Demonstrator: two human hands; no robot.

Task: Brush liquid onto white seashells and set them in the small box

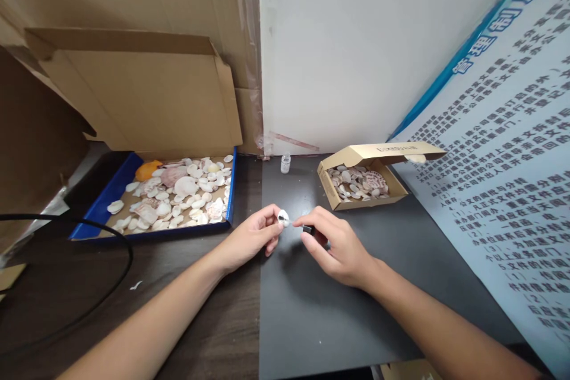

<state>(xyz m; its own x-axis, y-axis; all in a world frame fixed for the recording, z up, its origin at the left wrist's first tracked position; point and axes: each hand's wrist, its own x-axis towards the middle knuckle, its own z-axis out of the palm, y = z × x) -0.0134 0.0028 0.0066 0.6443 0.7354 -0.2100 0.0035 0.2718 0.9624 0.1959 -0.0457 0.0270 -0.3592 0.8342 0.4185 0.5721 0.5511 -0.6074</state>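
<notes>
White and small, a shell (285, 221) was pinched in the left hand (255, 234) above the tabletop (312, 320), while a black object (308, 230) was gripped just beside it by the right hand (341, 244), fingers bent.

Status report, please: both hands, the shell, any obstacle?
Left hand: holding small white shell. Right hand: holding small black object, close to shell. No obstacle seen between them; small bottle stands beyond.

Blk held pc. (308, 229) is looking plastic; blue box (111, 187) is showing glossy rim, matt cardbd lid (146, 95); grey surf. (312, 320) is reading smooth, matt; dk. tabletop (222, 332) is showing wood grain.
</notes>
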